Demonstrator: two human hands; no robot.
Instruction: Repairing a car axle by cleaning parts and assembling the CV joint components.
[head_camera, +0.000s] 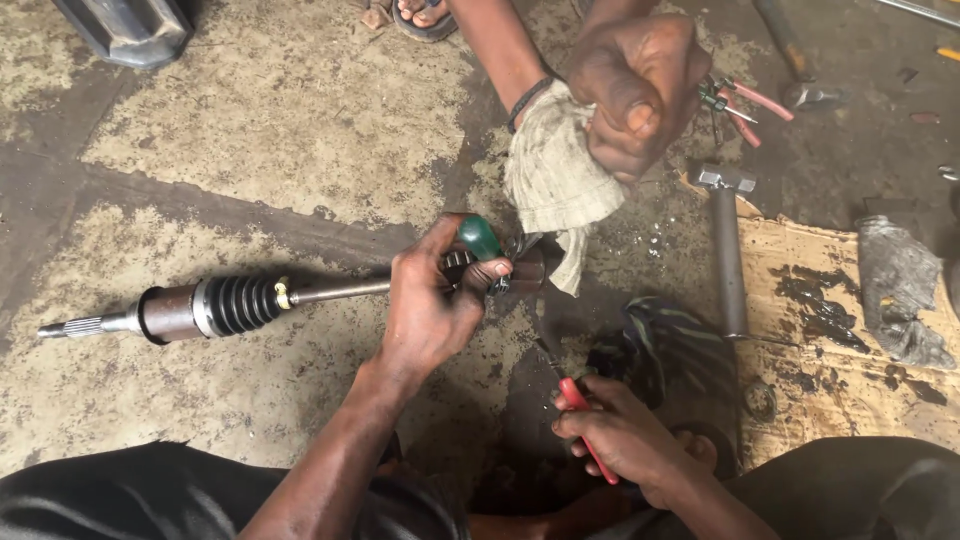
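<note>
Head view, nearest first: the right hand (630, 440) is clenched around one red-handled tool (583, 420), its thin shaft pointing up toward the axle. Just above, the left hand (435, 300) grasps one green-handled tool (480, 238), its fingers (492, 270) also pressed against the near end of one drive axle (240, 305). That axle lies flat on the floor (280, 130), running left, with one black ribbed boot and a splined tip at its far end. Farther off, another person's hand (640, 85) bunches one dirty rag (550, 180) over the axle's end. To the right lie one hammer (728, 240) on one oily cardboard sheet (830, 300), and one pair of pink-handled pliers (745, 105) beyond.
</note>
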